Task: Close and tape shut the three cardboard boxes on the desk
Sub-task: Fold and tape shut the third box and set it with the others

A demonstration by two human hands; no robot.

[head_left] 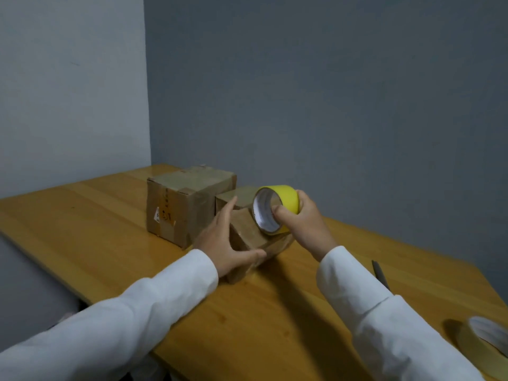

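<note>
Two white sleeves (143,306) reach in from the bottom of the frame across a yellow wooden surface (82,224). Low in the right corner, nearest the camera, a second roll of tape (479,342) lies on the wood, blurred at the frame edge. A little higher along the right side, the dark tip of what looks like scissors (380,273) pokes out from behind the right sleeve; the rest is hidden.

Near the middle of the frame the left hand (222,240) rests on the near small box (247,243), fingers straight along its left side and thumb laid along the front edge, so this grip is flat and wide against the cardboard. The right hand (305,224) holds a yellow tape roll (275,209) just above the same box, thumb hooked inside the white core and fingers curled over the outer band; the roll stands on edge with its opening facing the camera, and its lower rim looks to touch the box top.

Directly behind that box, partly hidden by the roll, sits another small box (236,198). Just left of it, touching or nearly so, stands the big box (181,204), closed, with brown tape across its top and a label on its front face. Behind everything, grey walls (330,92) meet in a corner at the upper left.
</note>
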